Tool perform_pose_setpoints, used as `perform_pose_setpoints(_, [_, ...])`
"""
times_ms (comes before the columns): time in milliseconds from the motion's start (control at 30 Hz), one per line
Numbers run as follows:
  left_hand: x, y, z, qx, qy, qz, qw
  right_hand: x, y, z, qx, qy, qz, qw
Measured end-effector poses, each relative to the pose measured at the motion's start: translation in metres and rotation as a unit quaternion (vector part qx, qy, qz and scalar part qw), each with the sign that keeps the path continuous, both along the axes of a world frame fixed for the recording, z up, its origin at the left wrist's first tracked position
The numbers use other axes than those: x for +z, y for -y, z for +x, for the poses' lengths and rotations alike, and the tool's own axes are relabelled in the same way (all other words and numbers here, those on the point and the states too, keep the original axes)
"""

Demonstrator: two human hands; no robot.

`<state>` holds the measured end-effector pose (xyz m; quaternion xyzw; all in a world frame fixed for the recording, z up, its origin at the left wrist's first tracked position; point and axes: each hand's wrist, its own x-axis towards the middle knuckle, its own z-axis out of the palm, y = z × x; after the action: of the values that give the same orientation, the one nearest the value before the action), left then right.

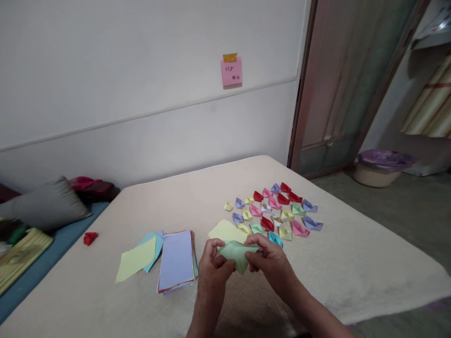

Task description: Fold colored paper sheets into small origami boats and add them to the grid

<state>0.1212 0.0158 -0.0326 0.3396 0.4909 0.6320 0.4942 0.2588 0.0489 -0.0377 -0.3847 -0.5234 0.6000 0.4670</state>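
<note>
A piece of pale green folded paper (237, 253) is held between both hands above the near part of the covered surface. My left hand (215, 265) pinches its left end, thumb in front and fingers behind. On the other end, my right hand (269, 258) grips with thumb and fingers. The paper's lower tip points down toward me. Just beyond it lies a flat pale yellow sheet (227, 230), partly hidden by the hands. Behind and to the right stand several small folded paper boats (268, 224) in rows, in red, pink, yellow, green, blue and purple.
A stack of coloured paper (176, 260) lies left of my hands. Beside it are a loose yellow-green sheet (136, 258) and a blue sheet (155, 241). Farther left sits a red folded paper piece (90, 238). A grey pillow (45, 204) rests at the left edge.
</note>
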Motion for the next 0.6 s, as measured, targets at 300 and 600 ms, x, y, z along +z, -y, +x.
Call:
perform_pose_setpoints(300, [0.0064, 0.0057, -0.0093, -0.056, 0.037, -0.017, 0.998, 0.0042, 0.0025, -0.002, 0.004, -0.013, -0.023, 1.0])
perform_pose_setpoints(600, [-0.0002, 0.0036, -0.0091, -0.055, 0.029, -0.026, 0.998, -0.0003, 0.0017, -0.0023, 0.007, -0.018, -0.008, 1.0])
